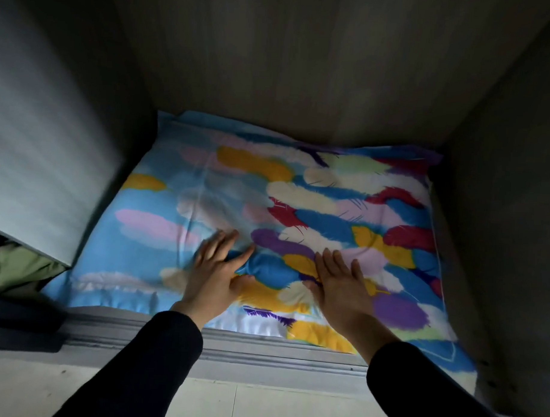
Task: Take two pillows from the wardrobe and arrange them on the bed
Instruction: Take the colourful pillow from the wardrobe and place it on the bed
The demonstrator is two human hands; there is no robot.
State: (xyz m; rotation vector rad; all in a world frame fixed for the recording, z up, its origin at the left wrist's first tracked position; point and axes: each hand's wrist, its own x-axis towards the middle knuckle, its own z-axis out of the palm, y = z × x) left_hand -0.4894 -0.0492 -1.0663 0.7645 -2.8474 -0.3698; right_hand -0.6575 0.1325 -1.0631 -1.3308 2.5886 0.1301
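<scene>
A pillow [346, 192] with a bright feather print in blue, yellow, purple, red and white lies flat on the wardrobe floor and fills most of it. A second layer of light blue cloth [189, 116] shows under its far left corner; whether that is another pillow I cannot tell. My left hand [217, 268] rests palm down on the pillow's near middle, fingers spread. My right hand [339, 282] lies flat beside it, a little to the right, fingers apart. Neither hand grips the cloth. Both arms wear black sleeves.
The wardrobe's wooden back wall [303, 69] and right side wall [511, 185] close the space. A sliding door [45, 138] stands at the left, with green cloth [19, 268] behind it. A grey door track [262, 345] runs along the front edge, above light floor tiles [245, 404].
</scene>
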